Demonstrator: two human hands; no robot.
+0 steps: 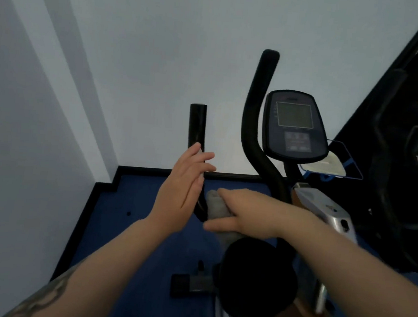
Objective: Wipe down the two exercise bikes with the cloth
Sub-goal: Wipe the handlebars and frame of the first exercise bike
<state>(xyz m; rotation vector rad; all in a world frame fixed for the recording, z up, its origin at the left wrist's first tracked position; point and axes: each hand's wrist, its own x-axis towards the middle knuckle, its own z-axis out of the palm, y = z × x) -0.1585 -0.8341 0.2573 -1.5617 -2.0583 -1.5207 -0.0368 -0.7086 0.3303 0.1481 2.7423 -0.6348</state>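
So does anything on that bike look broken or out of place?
Nothing looks broken. The one oddity is a phone-like slab lying beside the console, not a bike part. The right hand grips the cloth on the left handlebar; the left hand rests open against it.

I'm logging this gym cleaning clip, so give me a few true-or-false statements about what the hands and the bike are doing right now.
1. The right hand presses a grey cloth against the bike's left handlebar. True.
2. The left hand grips the cloth. False: its fingers are straight and rest against the handlebar; the cloth is under the right hand.
3. The console screen shows bright lit numbers. False: the screen looks dark and blank.
4. The black saddle sits below the right forearm in the picture. True.
5. The floor under the bike is red. False: it is blue.
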